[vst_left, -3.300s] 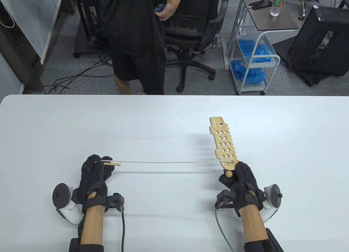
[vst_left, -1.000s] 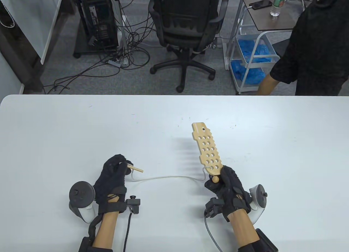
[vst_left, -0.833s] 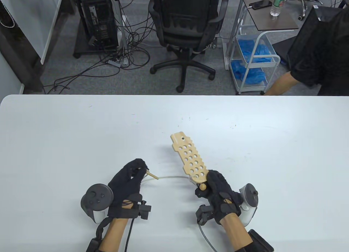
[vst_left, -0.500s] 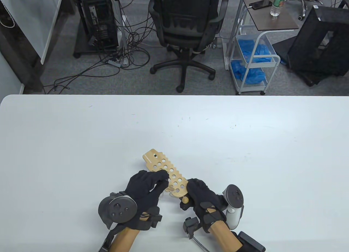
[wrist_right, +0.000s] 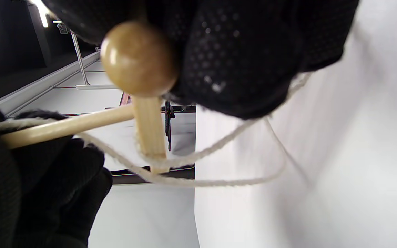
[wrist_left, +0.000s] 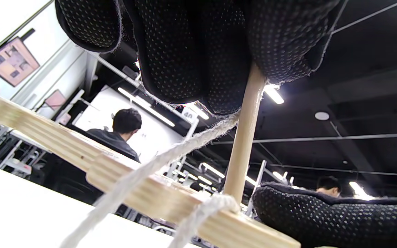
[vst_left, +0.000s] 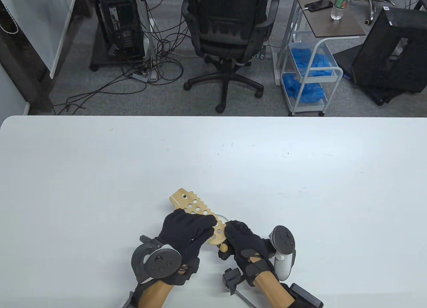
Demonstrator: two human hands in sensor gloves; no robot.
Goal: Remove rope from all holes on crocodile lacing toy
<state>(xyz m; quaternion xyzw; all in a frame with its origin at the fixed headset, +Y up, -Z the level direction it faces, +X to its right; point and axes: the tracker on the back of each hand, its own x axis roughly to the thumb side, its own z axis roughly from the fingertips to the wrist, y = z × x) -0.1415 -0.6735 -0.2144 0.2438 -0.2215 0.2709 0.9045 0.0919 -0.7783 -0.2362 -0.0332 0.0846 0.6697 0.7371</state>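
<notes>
The wooden crocodile lacing board (vst_left: 187,201) with several holes is held low over the table near the front edge. My right hand (vst_left: 231,234) grips its tail end beside a wooden ball (vst_left: 224,246). My left hand (vst_left: 209,224) lies over the board's middle and pinches the wooden needle (wrist_left: 244,137) at the rope's end. In the left wrist view the needle's tip meets the board (wrist_left: 143,186). The white rope (vst_left: 223,217) loops slack beside the board. The right wrist view shows the ball (wrist_right: 138,58), the needle (wrist_right: 64,125) and the rope (wrist_right: 219,179).
The white table (vst_left: 100,174) holds only the toy and my hands. An office chair (vst_left: 230,31), a wire cart (vst_left: 313,71) and floor cables (vst_left: 153,64) stand beyond the far edge.
Both hands have moved together toward the front centre. The rope, stretched taut at first, has gone slack. My left hand has brought the needle onto the board.
</notes>
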